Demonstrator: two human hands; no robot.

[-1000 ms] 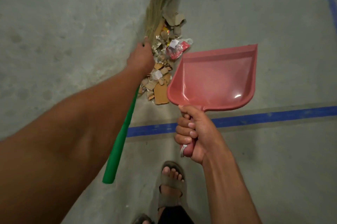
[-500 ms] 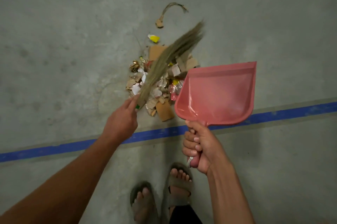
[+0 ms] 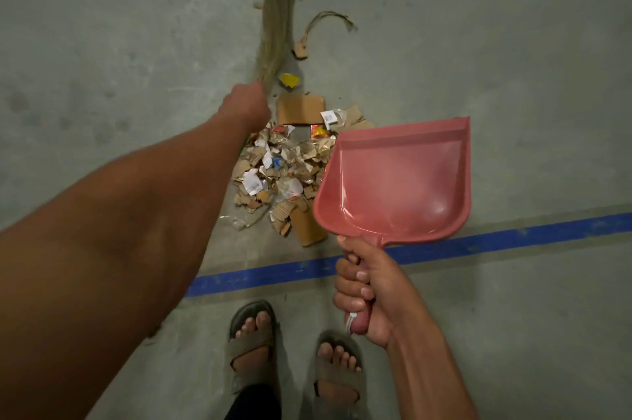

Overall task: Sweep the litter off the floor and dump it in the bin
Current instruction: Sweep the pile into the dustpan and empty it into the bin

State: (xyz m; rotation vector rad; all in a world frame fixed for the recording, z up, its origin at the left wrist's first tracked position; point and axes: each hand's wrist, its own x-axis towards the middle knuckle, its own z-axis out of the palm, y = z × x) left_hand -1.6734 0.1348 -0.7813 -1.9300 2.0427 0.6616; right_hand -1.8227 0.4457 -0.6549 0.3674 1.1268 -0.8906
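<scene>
My right hand (image 3: 371, 289) is curling all its fingers (image 3: 363, 274) round the handle of the pink plastic dustpan (image 3: 396, 180), keeping its flat mouth tipped away from me and just beside the heap so it can take the sweep. My left hand (image 3: 247, 107) is closing round the neck of the pale grass broom (image 3: 278, 16), its fingers hidden from me behind the knuckles, and I am reaching the bristles out past the stray bits: a yellow scrap (image 3: 289, 80) and a cardboard tag on a string (image 3: 301, 52). The litter pile of torn cardboard and paper (image 3: 284, 173) is lying on the grey concrete floor (image 3: 102, 43), just beyond the blue tape line (image 3: 513, 238) and my sandalled feet (image 3: 253, 344). I cannot see the bin.
</scene>
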